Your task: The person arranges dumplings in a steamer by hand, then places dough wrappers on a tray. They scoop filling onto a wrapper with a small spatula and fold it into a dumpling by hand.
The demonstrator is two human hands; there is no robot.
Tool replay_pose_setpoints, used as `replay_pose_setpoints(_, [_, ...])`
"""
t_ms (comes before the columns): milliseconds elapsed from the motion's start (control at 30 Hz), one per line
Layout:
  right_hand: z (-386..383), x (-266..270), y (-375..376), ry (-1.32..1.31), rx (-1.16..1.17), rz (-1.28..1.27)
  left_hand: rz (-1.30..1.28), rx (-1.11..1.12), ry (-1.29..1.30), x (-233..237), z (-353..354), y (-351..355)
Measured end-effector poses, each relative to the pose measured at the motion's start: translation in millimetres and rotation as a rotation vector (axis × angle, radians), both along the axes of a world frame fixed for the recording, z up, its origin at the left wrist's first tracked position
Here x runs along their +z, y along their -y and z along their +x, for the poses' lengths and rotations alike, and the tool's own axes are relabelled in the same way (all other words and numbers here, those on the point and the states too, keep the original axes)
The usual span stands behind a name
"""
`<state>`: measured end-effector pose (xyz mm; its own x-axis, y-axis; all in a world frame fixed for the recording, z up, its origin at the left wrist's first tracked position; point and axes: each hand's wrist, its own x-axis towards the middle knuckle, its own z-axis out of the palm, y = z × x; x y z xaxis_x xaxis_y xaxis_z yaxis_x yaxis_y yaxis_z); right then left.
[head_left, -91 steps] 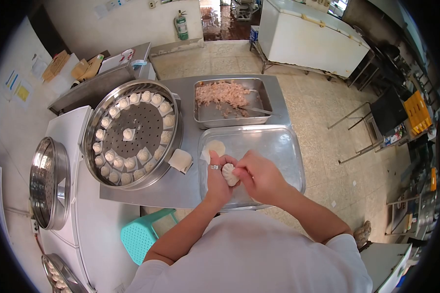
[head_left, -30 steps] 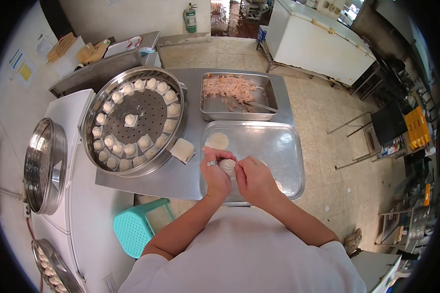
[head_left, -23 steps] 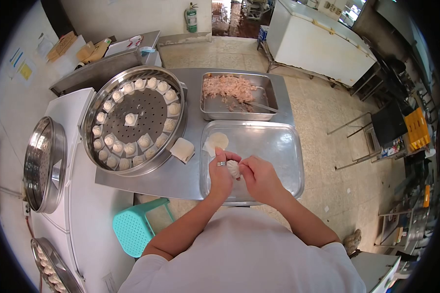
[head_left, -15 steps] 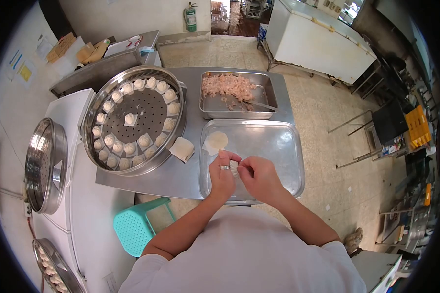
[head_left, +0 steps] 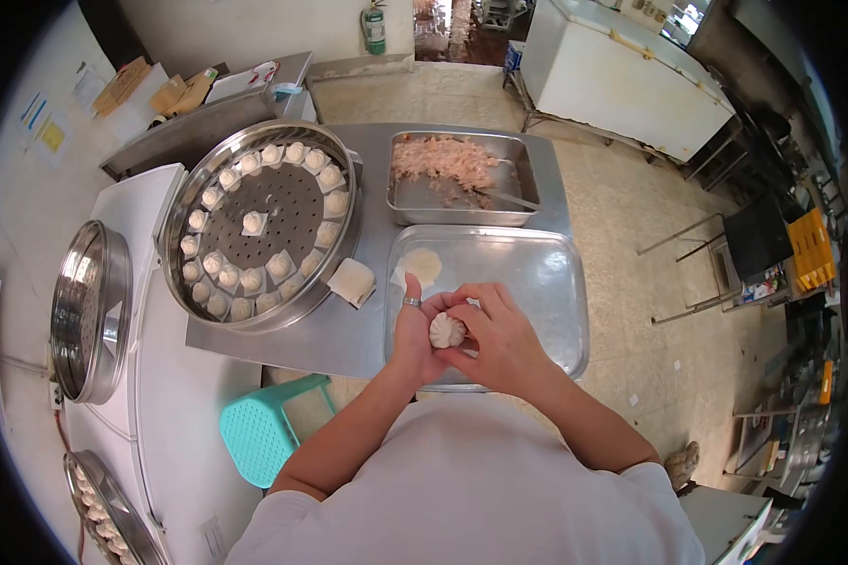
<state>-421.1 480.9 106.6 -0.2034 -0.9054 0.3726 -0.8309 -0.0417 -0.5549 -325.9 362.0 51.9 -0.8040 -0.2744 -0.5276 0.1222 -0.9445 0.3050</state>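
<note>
Over the near part of a shallow metal tray (head_left: pixel 537 273), a pleated, round dumpling bun (head_left: pixel 447 330) sits between my two hands. My left hand (head_left: pixel 415 331) cups it from the left, thumb raised and a ring on one finger. The fingers of my right hand (head_left: pixel 496 330) curl around its right side. Just beyond my left thumb, a flat round dough wrapper (head_left: pixel 422 267) lies in the tray, partly on white paper. A stack of square papers (head_left: pixel 352 280) rests on the table left of the tray. A large perforated steamer (head_left: pixel 283 212) holds several similar buns on paper squares.
Behind the tray, a deep pan (head_left: pixel 415 201) contains pinkish minced filling (head_left: pixel 443 162) and a metal utensil (head_left: pixel 507 198). More steamers (head_left: pixel 92 311) stand at the left. A turquoise stool (head_left: pixel 262 438) is below the table's front left edge. A white chest freezer (head_left: pixel 622 85) stands at the back right.
My fingers have moved off the top of the bun, so its pleats now show. My left thumb has lifted away, and my right hand has turned to hold the bun's side.
</note>
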Motion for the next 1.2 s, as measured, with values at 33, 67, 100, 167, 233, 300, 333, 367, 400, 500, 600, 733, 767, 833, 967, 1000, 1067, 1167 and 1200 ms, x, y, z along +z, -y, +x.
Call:
replay_pose_setpoints(33, [3.0, 6.7, 1.2, 0.009, 0.004, -0.006, -0.020, -0.030, -0.034, -11.0, 1.6, 1.6])
replay_pose_setpoints(67, [4.6, 9.8, 2.2, 0.019, 0.010, -0.012, -0.041, -0.058, -0.066, -24.6, 3.8, 4.5])
replay_pose_setpoints(100, [3.4, 5.5, 2.7, 0.009, 0.043, -0.021, -0.062, -0.089, -0.099, -23.4, 5.4, 5.2])
replay_pose_setpoints(167, [-1.5, -5.4, 2.9, -0.013, 0.108, -0.040, -0.058, -0.054, -0.051, -17.3, 5.3, 0.7])
replay_pose_setpoints(233, [-1.1, -0.1, 4.8, -0.024, 0.128, -0.059, -0.051, -0.055, -0.041, -13.9, 5.7, 0.2])
replay_pose_setpoints(300, [-1.1, -1.2, 5.6, -0.050, 0.172, -0.057, -0.036, -0.097, -0.069, -17.6, 8.1, 2.2])
replay_pose_setpoints(333, [-2.6, -6.5, 5.1, -0.071, 0.204, -0.045, -0.030, -0.114, -0.028, -16.6, 8.2, 1.8])
replay_pose_setpoints(367, [-4.2, -9.4, 4.0, -0.093, 0.235, -0.033, -0.025, -0.131, 0.012, -14.0, 7.7, 1.9])
replay_pose_setpoints(400, [-6.5, -9.7, 3.1, -0.079, 0.222, -0.023, -0.021, -0.149, 0.051, -10.6, 7.4, 2.2])
replay_pose_setpoints(500, [-14.4, -6.5, 1.7, 0.153, 0.137, 0.021, -0.078, -0.170, 0.058, -1.3, 8.8, 2.7])
replay_pose_setpoints(600, [-16.7, 1.5, 0.6, 0.782, -0.001, 0.092, -0.144, -0.250, -0.150, -1.4, 14.8, -0.3])
replay_pose_setpoints(733, [-20.2, -7.6, 4.6, 1.260, -0.047, 0.092, -0.157, -0.227, -0.209, -3.9, 10.9, -7.9])
replay_pose_setpoints(767, [-21.0, -11.5, 4.9, 1.279, -0.051, 0.081, -0.182, -0.218, -0.212, -3.0, 10.3, -9.7])
replay_pose_setpoints(833, [-18.6, -12.5, 5.5, 1.331, -0.077, 0.089, -0.236, -0.199, -0.187, -5.0, 8.5, -14.7])
replay_pose_setpoints(967, [-22.9, -15.8, 4.4, 1.518, -0.134, 0.119, -0.345, -0.232, -0.149, -21.3, 8.7, -21.1])
replay_pose_setpoints(1000, [-25.1, -17.7, 3.5, 1.549, -0.127, 0.101, -0.370, -0.256, -0.156, -24.3, 10.6, -21.7])
replay_pose_setpoints(1067, [-30.9, -21.9, 0.5, 1.610, -0.115, 0.065, -0.469, -0.282, -0.137, -27.4, 14.7, -23.8])
replay_pose_setpoints(1167, [-35.3, -24.6, -1.5, 1.680, -0.097, 0.039, -0.507, -0.286, -0.143, -37.3, 15.4, -22.5])
replay_pose_setpoints(1200, [-35.2, -25.8, -2.4, 1.697, -0.077, 0.044, -0.503, -0.281, -0.151, -42.5, 15.6, -21.6])
